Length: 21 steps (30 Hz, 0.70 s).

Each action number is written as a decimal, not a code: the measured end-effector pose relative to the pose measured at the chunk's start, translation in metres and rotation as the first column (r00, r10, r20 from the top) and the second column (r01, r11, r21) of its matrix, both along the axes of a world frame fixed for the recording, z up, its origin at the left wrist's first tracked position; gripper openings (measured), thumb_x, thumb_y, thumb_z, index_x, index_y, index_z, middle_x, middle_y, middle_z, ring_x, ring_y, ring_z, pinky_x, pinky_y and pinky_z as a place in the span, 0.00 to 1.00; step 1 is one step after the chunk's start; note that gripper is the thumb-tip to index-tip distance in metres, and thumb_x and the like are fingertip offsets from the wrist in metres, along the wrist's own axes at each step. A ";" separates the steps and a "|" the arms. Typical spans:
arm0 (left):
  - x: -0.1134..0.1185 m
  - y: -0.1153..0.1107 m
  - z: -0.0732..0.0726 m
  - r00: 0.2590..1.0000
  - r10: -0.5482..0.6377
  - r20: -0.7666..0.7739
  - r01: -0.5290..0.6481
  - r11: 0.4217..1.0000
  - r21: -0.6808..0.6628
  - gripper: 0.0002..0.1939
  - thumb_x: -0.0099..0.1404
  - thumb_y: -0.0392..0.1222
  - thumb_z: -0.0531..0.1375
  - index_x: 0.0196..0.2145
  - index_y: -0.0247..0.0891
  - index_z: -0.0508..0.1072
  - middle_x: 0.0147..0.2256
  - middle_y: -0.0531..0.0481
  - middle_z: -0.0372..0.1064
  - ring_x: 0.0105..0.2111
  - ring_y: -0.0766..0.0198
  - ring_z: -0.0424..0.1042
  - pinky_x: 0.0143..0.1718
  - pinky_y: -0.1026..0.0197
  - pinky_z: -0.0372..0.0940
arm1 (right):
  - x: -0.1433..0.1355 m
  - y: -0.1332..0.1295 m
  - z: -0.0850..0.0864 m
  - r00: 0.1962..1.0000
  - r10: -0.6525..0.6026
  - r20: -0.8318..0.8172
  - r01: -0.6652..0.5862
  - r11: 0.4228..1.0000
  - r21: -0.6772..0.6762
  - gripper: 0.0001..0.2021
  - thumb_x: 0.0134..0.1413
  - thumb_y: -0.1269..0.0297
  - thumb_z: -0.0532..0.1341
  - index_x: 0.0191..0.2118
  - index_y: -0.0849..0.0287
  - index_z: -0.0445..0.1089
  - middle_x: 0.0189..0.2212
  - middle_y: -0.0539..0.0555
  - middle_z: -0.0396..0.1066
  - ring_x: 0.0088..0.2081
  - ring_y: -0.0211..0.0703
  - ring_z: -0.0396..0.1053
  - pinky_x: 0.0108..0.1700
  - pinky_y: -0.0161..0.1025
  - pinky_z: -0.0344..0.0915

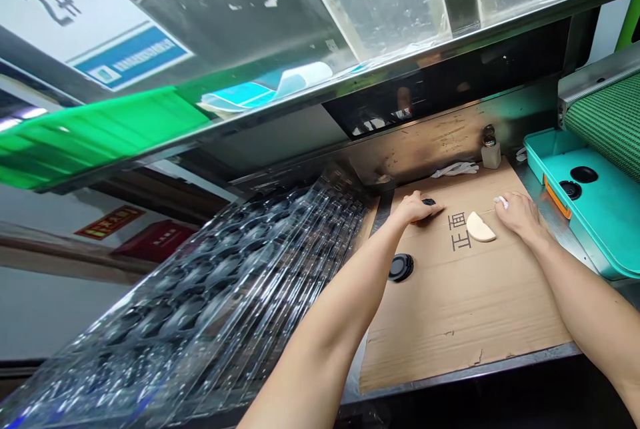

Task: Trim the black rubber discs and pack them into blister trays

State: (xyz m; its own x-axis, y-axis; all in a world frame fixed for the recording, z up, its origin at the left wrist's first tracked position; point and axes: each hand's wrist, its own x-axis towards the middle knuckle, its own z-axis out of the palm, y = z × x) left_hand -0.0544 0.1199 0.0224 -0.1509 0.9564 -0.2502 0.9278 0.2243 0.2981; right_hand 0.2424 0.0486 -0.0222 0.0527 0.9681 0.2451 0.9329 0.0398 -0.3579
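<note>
My left hand (416, 207) is at the far left of a cardboard sheet (450, 309), its fingers closed round a small black part (429, 202) that is mostly hidden. On the right side of the sheet, my right hand (517, 212) is closed on a crumpled white cloth or tissue (501, 202), of which only a bit sticks out. Between the hands lies a cream-coloured, half-round pad (481, 227). Nearer to me, beside my left forearm, rests a round black part (401, 267), which looks like a small stack of discs.
Clear plastic trays (240, 282) holding black parts are stacked on the left. To the right, a teal bin (615, 215) carries two black discs beside a green conveyor belt (610, 115). A small bottle (491, 149) and white gloves or cloth (455, 169) lie behind. A metal shelf edge (320, 105) crosses above.
</note>
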 end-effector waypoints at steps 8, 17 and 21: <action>-0.003 0.004 0.003 0.957 -0.194 -0.213 0.190 0.981 -0.039 0.32 0.65 0.58 0.61 0.64 0.46 0.68 0.60 0.37 0.64 0.49 0.52 0.76 0.51 0.57 0.70 | -0.002 0.000 -0.002 1.000 0.000 -0.008 0.000 1.000 -0.030 0.15 0.69 0.59 0.53 0.44 0.59 0.76 0.45 0.60 0.77 0.46 0.49 0.73 0.44 0.38 0.60; -0.029 0.012 0.010 0.885 -0.232 -0.404 0.214 0.973 -0.092 0.45 0.60 0.64 0.62 0.68 0.40 0.62 0.61 0.31 0.65 0.57 0.39 0.72 0.57 0.48 0.66 | -0.011 -0.005 0.000 0.996 0.024 -0.088 -0.028 0.999 -0.046 0.15 0.70 0.60 0.53 0.48 0.59 0.76 0.48 0.59 0.77 0.49 0.49 0.72 0.51 0.40 0.62; 0.043 0.034 0.049 0.861 -0.310 -0.402 0.364 0.929 0.062 0.40 0.63 0.64 0.62 0.65 0.38 0.66 0.61 0.30 0.67 0.60 0.37 0.68 0.57 0.48 0.66 | -0.012 -0.009 0.003 0.990 0.065 -0.123 -0.072 0.996 -0.051 0.16 0.71 0.59 0.52 0.49 0.59 0.75 0.48 0.60 0.76 0.49 0.50 0.72 0.53 0.43 0.61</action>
